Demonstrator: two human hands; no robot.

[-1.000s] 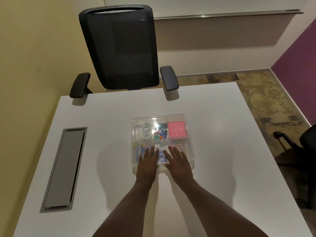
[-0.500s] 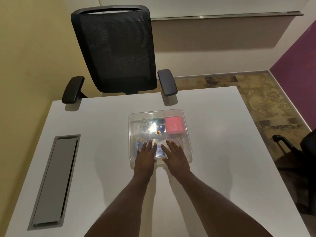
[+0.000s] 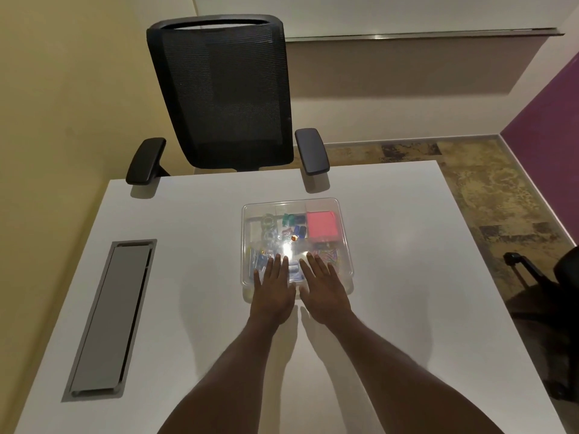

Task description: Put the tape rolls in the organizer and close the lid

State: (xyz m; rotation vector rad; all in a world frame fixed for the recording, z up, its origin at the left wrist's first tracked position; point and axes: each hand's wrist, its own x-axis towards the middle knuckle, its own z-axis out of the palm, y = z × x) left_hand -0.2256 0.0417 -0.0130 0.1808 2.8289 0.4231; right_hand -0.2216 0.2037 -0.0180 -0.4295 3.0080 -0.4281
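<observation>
A clear plastic organizer (image 3: 343,214) sits in the middle of the white table, its transparent lid lying flat on top. Through the lid I see clear tape rolls (image 3: 267,223) in the far left compartment, small blue and green clips, a pink pad (image 3: 321,227) and coloured paper clips. My left hand (image 3: 272,292) and my right hand (image 3: 324,289) rest flat, palms down, side by side on the near edge of the lid, fingers spread. Neither hand holds anything. Glare hides part of the lid's centre.
A black mesh office chair (image 3: 224,95) stands at the table's far side. A grey cable hatch (image 3: 111,314) is set into the table at the left. Another dark chair (image 3: 560,277) is at the right, off the table edge.
Both hands stay flat on the near edge of the lid. Only the head camera has shifted, so the scene sits slightly differently in view.
</observation>
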